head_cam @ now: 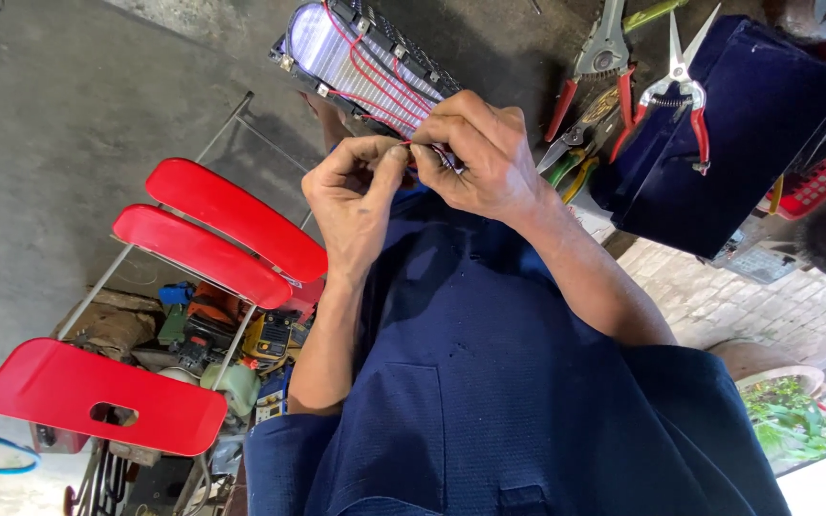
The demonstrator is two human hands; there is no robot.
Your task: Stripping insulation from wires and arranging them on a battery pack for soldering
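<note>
Wire (411, 145) end hidden between fingers (386, 170); pliers (593, 55) handles cut off

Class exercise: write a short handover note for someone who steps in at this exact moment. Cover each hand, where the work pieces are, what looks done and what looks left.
Left hand: fingertips pinched on a thin red wire.
Right hand: pinching the same wire right beside the left, fingertips nearly touching.
Work piece: a flat battery pack lies just beyond the hands, with several red wires running across it toward them.
Tools: red-handled snips lie on a dark blue cloth; more cutters lie beside it, untouched.
Done: wires already laid along the pack.
Left: the wire end in the fingers is not yet released; its exact state is hidden by the fingers.
</note>
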